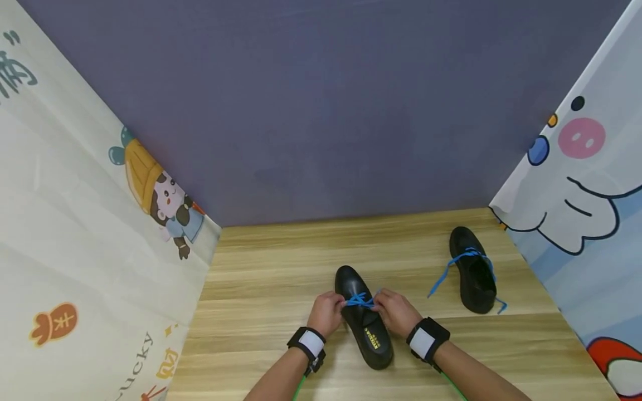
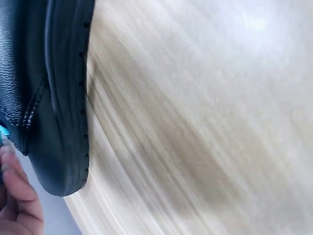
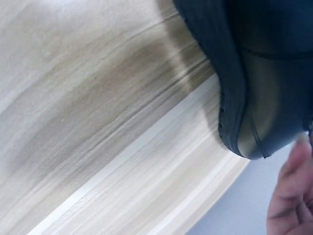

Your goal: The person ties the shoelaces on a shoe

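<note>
A black leather shoe (image 1: 350, 281) stands on the wood-patterned surface, toe pointing away from me. Blue shoelace (image 1: 358, 299) crosses its top in loops. On the shoe's left side, my left hand (image 1: 326, 313) pinches one part of the lace between thumb and fingers. My right hand (image 1: 398, 313) pinches the lace on the opposite side. Both wrist views show the side of the black shoe (image 2: 63, 98) (image 3: 232, 73) close up, with fingertips at the frame edge. The lace is mostly out of sight there.
Another black shoe (image 1: 473, 295) stands to the right, its blue lace (image 1: 441, 277) trailing loose on both sides. The wood-patterned surface (image 1: 261, 267) meets a grey-purple panel (image 1: 351, 111) at the back. Printed cloths hang at left (image 1: 75, 195) and right (image 1: 627, 156).
</note>
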Action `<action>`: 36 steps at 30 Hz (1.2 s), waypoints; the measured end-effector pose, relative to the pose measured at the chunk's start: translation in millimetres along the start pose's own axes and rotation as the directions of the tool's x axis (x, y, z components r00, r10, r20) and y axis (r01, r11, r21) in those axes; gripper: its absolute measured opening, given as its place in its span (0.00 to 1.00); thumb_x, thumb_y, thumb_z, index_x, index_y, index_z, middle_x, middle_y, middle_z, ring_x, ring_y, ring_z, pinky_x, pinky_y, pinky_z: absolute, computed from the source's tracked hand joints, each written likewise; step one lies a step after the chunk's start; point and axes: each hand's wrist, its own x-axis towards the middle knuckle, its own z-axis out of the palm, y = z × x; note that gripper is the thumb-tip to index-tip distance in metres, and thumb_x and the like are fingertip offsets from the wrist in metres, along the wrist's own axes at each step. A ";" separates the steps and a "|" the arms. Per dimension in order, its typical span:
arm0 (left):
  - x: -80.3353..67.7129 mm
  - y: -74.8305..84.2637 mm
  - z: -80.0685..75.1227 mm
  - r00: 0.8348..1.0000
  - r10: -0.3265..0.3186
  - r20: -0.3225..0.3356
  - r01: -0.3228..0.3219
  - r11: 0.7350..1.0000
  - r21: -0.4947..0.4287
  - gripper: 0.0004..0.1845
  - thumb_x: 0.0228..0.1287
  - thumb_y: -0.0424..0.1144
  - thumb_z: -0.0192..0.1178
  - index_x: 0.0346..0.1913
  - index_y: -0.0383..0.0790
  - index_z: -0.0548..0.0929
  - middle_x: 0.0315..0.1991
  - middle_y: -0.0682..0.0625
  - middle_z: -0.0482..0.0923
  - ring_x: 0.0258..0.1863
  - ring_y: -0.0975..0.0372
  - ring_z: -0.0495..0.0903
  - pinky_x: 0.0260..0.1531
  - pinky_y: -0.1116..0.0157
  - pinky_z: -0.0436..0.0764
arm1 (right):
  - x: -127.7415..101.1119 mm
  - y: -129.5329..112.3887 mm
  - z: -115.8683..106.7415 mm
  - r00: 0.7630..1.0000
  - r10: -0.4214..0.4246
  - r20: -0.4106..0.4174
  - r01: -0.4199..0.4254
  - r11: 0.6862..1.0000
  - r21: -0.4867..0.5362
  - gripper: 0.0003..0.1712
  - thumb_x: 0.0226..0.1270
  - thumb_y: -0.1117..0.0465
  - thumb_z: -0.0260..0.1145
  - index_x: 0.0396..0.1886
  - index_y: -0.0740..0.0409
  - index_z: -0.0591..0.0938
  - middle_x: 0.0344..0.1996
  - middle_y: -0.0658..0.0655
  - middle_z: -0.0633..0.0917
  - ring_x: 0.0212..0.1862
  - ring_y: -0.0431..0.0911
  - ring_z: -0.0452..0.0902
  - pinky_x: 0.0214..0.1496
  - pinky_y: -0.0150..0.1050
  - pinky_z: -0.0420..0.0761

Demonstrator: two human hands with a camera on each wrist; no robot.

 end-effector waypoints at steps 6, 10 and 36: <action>-8.7 7.1 3.0 0.988 -0.150 0.042 0.151 0.988 -0.036 0.08 0.68 0.41 0.65 0.41 0.39 0.86 0.33 0.53 0.79 0.28 0.67 0.75 0.30 0.68 0.77 | -7.0 0.2 -7.8 0.991 0.117 0.062 -0.117 0.993 -0.005 0.17 0.59 0.53 0.76 0.43 0.56 0.83 0.37 0.51 0.80 0.34 0.40 0.78 0.34 0.36 0.79; -13.4 11.0 9.1 0.979 -0.197 0.041 0.199 0.980 -0.031 0.16 0.73 0.45 0.60 0.53 0.37 0.82 0.44 0.48 0.78 0.37 0.60 0.80 0.41 0.61 0.81 | -13.8 -4.8 -6.1 0.989 0.124 0.084 -0.118 0.991 -0.067 0.44 0.54 0.37 0.75 0.65 0.58 0.76 0.51 0.58 0.78 0.48 0.50 0.79 0.42 0.44 0.83; -4.9 23.8 29.9 0.970 -0.189 0.151 0.200 0.978 -0.061 0.27 0.69 0.36 0.60 0.69 0.30 0.71 0.68 0.29 0.64 0.65 0.37 0.70 0.59 0.44 0.75 | -29.5 -40.4 20.7 0.964 0.148 0.222 -0.151 0.989 -0.003 0.57 0.48 0.41 0.81 0.76 0.51 0.65 0.76 0.69 0.53 0.68 0.79 0.57 0.46 0.61 0.82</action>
